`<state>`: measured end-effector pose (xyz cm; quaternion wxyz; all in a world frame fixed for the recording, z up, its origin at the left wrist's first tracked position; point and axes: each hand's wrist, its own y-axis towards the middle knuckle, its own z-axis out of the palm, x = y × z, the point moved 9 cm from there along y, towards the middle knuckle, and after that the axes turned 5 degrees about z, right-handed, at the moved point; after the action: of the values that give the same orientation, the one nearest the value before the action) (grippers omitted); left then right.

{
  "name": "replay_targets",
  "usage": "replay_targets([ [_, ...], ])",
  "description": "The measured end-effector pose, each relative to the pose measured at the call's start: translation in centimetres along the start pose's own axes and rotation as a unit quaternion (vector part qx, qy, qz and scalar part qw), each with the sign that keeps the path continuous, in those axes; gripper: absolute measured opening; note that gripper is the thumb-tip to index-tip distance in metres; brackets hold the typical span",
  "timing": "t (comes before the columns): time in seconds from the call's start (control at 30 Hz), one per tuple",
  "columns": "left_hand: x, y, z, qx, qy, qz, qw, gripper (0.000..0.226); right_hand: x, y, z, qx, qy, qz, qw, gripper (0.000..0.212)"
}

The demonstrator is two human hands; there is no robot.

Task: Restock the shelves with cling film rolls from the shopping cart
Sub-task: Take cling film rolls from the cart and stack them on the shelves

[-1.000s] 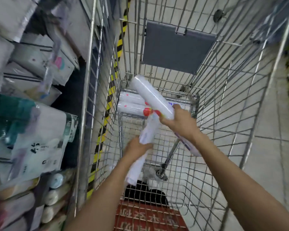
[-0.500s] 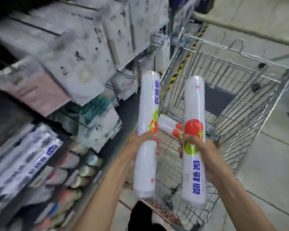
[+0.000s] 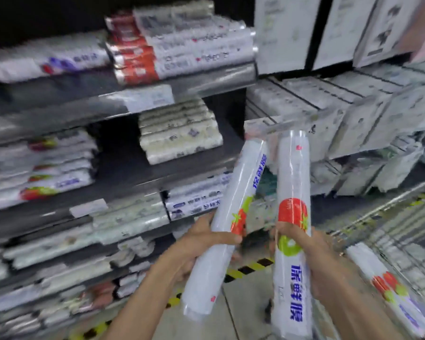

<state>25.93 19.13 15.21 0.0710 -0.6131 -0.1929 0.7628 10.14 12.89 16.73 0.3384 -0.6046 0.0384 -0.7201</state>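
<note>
Aisle: supermarket shelves, dark boards stacked with wrapped goods, much lost to motion blur.
Left hand: left hand wrapped tight round the middle of the first cling film roll, tilted toward its twin.
Right hand: right hand curled round the second cling film roll, held near upright.
Reason: gripped mid-length, probably for balance; lifted clear of the shopping cart, likely ready for shelving.
Count in hand: two, one apiece; tops close, contact unclear.
Count in cart: one spare roll plainly seen at lower right; any others impossible to tell.
Shelf stock: matching stack on the middle shelf, left; number unreadable.
</note>
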Motion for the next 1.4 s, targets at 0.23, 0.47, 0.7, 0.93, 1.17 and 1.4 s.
replay_targets([
  [0.23, 0.2, -9.4, -18.3, -0.183, -0.038, 0.023, 0.982, 0.040, -4.1, 1.1, 18.1, 0.121, -0.017, 0.028, 0.992, 0.036],
  [0.47, 0.9, -16.1, -31.1, -0.238, -0.021, 0.028, 0.971, 0.063, -10.0, 3.2, 30.6, 0.168, -0.067, 0.096, 0.979, 0.070],
  [0.7, 1.7, -17.3, -41.1, -0.280, -0.061, 0.011, 0.958, 0.080, -11.8, 6.2, 39.2, 0.211, -0.112, 0.110, 0.965, 0.045],
  [0.93, 0.2, -16.1, -46.9, -0.237, 0.001, 0.008, 0.971, 0.078, -12.6, 9.8, 43.9, 0.211, -0.130, 0.110, 0.963, 0.034],
  [1.17, -4.5, -14.6, -53.4, -0.238, 0.237, 0.039, 0.941, 0.075, -13.7, 11.0, 46.5, 0.191, -0.092, 0.080, 0.974, 0.048],
  [1.4, -10.3, -11.8, -57.5, -0.195, 0.467, 0.120, 0.854, 0.050, -16.5, 11.7, 48.1, 0.178, -0.036, 0.044, 0.982, 0.044],
])
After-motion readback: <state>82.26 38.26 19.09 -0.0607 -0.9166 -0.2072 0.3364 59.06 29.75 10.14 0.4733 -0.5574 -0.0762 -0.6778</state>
